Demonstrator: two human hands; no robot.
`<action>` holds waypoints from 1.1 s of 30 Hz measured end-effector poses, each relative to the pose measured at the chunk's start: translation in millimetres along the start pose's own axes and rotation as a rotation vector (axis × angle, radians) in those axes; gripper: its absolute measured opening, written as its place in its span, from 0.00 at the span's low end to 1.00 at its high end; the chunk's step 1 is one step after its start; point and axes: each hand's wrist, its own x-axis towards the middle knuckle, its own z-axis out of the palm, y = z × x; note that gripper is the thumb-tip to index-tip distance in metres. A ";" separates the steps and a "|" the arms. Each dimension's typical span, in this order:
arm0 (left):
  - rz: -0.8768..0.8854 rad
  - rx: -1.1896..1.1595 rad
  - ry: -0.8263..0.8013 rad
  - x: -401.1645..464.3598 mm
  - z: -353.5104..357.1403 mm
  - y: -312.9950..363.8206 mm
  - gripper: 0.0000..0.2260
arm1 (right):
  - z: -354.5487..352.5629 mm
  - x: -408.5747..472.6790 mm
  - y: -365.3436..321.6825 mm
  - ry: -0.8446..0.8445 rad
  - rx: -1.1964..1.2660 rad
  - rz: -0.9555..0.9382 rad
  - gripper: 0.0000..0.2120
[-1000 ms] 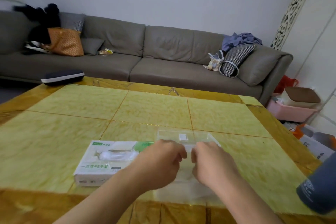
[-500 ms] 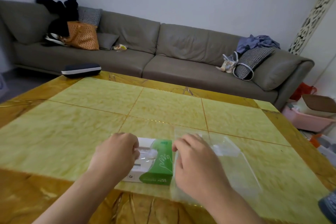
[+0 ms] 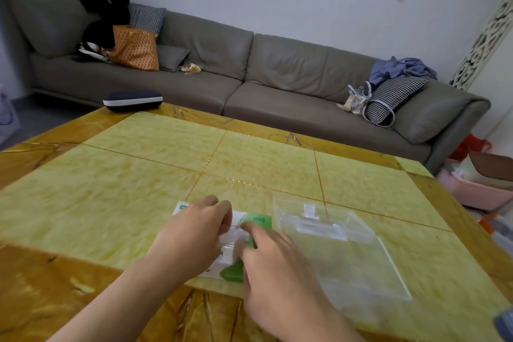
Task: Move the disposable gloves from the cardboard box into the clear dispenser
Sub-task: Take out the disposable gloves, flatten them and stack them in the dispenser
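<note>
My left hand (image 3: pixel 198 228) and right hand (image 3: pixel 273 255) pinch the gloves (image 3: pixel 233 234) at the cardboard box (image 3: pixel 227 258) opening; I should pull them out slowly.

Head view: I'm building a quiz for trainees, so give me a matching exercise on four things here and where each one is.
Things:
1. cardboard box
2. clear dispenser
3. dark case
4. orange bag

Places:
A. on the sofa
B. at the table's far left corner
C. under both hands
D. on the table, right of the box

Pairs: 1-C, 2-D, 3-B, 4-A
</note>
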 end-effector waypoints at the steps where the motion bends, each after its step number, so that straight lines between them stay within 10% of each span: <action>1: 0.027 0.013 -0.016 -0.2 0.7 1.9 0.11 | 0.3 0.4 -0.3 -0.001 0.006 0.005 0.19; 19: -0.036 0.199 0.055 -8.7 -10.4 9.1 0.08 | 4.9 2.0 -5.8 0.000 0.104 0.126 0.17; 33: -0.237 -0.962 0.342 -3.1 -29.9 32.9 0.07 | 2.0 0.4 -11.6 -0.026 0.142 0.177 0.24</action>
